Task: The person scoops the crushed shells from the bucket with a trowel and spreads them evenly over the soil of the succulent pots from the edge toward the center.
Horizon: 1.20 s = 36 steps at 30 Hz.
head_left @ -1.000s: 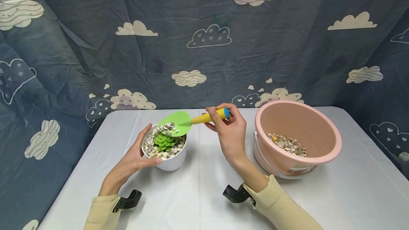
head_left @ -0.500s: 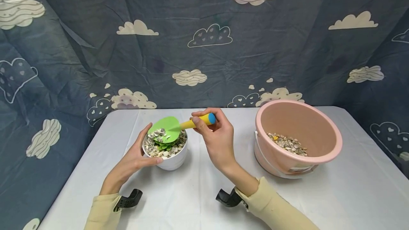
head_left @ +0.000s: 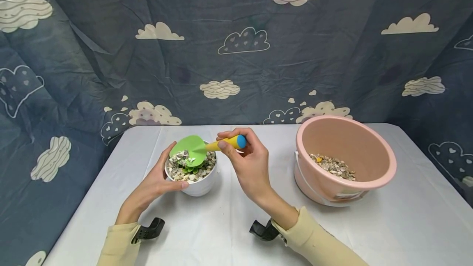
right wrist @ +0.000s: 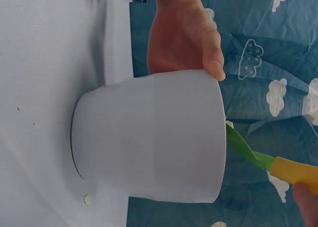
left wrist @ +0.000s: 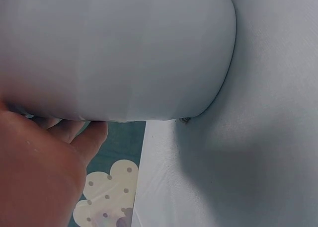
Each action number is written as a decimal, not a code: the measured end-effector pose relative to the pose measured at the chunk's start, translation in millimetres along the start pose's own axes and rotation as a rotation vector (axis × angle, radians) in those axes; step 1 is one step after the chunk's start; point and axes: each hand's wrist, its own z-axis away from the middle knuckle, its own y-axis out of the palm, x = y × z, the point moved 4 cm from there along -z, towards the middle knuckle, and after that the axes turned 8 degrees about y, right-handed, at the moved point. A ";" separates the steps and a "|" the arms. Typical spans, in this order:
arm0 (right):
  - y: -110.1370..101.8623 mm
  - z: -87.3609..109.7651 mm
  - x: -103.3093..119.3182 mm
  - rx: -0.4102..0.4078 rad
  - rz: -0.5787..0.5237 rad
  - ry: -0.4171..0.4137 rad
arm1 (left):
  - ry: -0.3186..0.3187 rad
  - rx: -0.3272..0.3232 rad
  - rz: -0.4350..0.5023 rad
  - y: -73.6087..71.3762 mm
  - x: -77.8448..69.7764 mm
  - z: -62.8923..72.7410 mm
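Note:
A white flowerpot (head_left: 201, 187) stands on the table, full of small shells or pebbles (head_left: 207, 164) around a green succulent (head_left: 191, 170). My left hand (head_left: 151, 188) holds the pot from the left, thumb at the near side and fingers along the far left side. In my right hand (head_left: 251, 167) I grip the yellow handle, blue at its end, of a small green trowel (head_left: 193, 147). Its blade is tilted over the pot, with shells at its lower left edge, and hides part of the succulent. In the right wrist view the trowel (right wrist: 243, 145) slants into the pot's mouth.
To the right stands a pink bucket (head_left: 301, 151) with a white handle, holding a layer of shells (head_left: 334, 166) and a small yellow bit. A white cloth (head_left: 229, 233) covers the table. Behind hangs a dark blue curtain (head_left: 244, 73) with cloud prints.
My right hand has moved left and slightly down with the trowel, bringing the blade across the pot and over more of the succulent. My left hand has stayed on the pot.

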 end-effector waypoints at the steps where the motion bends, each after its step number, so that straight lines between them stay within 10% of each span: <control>1: 0.0 0.2 0.1 0.001 0.005 -0.006 | -0.001 0.000 0.001 0.2 0.0 0.0; 19: -28.9 -16.6 -17.8 -0.128 -0.080 0.233 | -0.007 -0.001 0.001 0.4 -0.3 0.6; 36: -48.9 -20.9 -24.1 -0.049 -0.098 0.288 | -0.014 -0.003 0.009 0.5 -0.2 0.7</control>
